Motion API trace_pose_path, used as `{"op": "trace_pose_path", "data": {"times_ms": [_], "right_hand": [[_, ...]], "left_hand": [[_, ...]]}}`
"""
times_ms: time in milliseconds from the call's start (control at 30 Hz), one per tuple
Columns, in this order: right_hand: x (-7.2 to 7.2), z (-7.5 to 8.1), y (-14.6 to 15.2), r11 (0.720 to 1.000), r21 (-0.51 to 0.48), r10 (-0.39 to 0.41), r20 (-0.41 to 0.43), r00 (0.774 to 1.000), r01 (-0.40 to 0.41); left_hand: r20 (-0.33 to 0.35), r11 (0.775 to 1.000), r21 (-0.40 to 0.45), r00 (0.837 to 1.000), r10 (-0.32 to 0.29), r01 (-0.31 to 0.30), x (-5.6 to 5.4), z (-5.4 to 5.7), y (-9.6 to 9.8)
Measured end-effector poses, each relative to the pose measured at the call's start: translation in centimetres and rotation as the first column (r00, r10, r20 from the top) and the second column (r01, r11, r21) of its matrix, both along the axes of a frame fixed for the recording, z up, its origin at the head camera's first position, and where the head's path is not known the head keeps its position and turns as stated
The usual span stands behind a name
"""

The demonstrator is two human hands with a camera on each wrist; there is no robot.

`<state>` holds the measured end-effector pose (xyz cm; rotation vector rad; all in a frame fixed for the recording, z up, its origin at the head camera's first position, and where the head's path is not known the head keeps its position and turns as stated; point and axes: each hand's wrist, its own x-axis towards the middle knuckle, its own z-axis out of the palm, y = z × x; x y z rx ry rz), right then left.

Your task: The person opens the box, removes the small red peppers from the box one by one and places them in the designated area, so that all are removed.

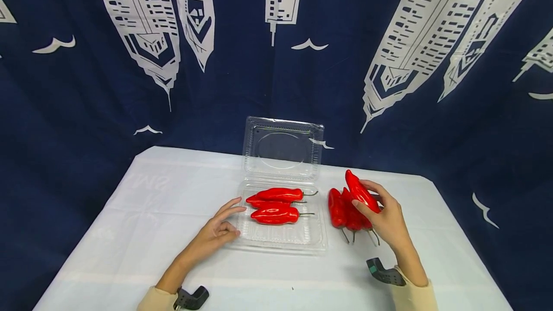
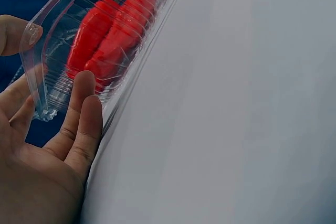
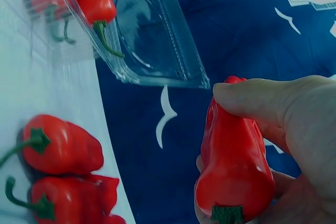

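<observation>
My right hand [image 1: 389, 220] holds a glossy red pepper [image 1: 360, 191] between thumb and fingers, over the right-hand pile. In the right wrist view its green stem end points toward the camera. More red peppers [image 1: 337, 208] lie side by side on the table under that hand, stems toward me. Left of them stands a clear plastic clamshell box [image 1: 302, 239], lid raised, with red peppers [image 1: 276, 215] lying crosswise inside, stems to the right. At the box's left side is my left hand [image 1: 213, 229]; its fairly straight fingers [image 2: 83, 90] rest at the ribbed wall, thumb by the corner.
The box's clear lid [image 1: 281, 150] stands upright at the back, near the table's far edge. A white cloth covers the table [image 1: 173, 196]. Behind hangs a dark blue curtain [image 1: 242, 80] with white building prints. A black wrist mount [image 1: 386, 272] sits on each forearm.
</observation>
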<state>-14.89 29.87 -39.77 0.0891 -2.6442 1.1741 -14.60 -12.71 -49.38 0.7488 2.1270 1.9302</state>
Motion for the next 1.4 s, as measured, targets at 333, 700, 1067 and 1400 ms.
{"op": "trace_pose_path", "data": {"times_ms": [333, 700, 1067, 1400], "right_hand": [[0.0, 0.1, 1.1, 0.999, 0.018, -0.046, -0.003, 0.999, 0.047], [0.0, -0.3, 2.2, 0.996, 0.021, -0.082, -0.014, 0.997, 0.082], [0.0, -0.4, 3.3, 0.993, 0.014, -0.119, 0.004, 0.993, 0.119], [0.1, -0.6, 4.2, 0.993, -0.007, -0.120, 0.004, 0.993, 0.120]], "left_hand": [[0.003, 1.000, -0.005, 1.000, 0.003, -0.003, 0.0, 0.0, -0.1], [0.015, 1.000, -0.009, 1.000, 0.001, -0.001, 0.0, 0.0, 0.0], [0.025, 1.000, -0.018, 1.000, 0.009, -0.008, 0.0, 0.1, -0.1], [0.021, 1.000, -0.017, 1.000, 0.010, -0.009, 0.0, 0.1, -0.1]]}}
